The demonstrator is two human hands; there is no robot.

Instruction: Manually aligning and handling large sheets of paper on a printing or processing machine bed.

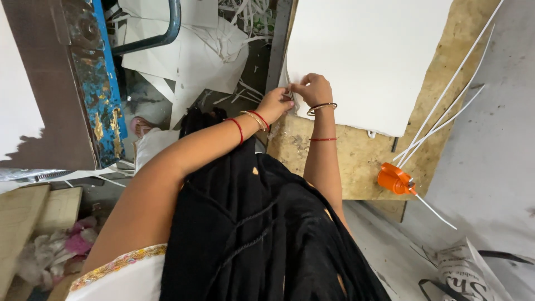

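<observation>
A large white sheet (368,56) lies on a worn wooden board (356,161). My left hand (276,104) and my right hand (315,89) meet at the sheet's near left edge. Both pinch the edge there, fingertips close together, and the layers seem slightly lifted under them. My left wrist wears red and gold bangles; my right wrist has a thin bangle, with a red thread further up the forearm. A black fringed cloth (262,234) hangs down from my body below the arms.
An orange plastic tool (394,179) sits near the board's front edge, with long thin white strips (446,108) beside it. A rusted blue metal frame (103,83) stands at the left above white paper offcuts (195,50). A folded newspaper (471,273) lies bottom right.
</observation>
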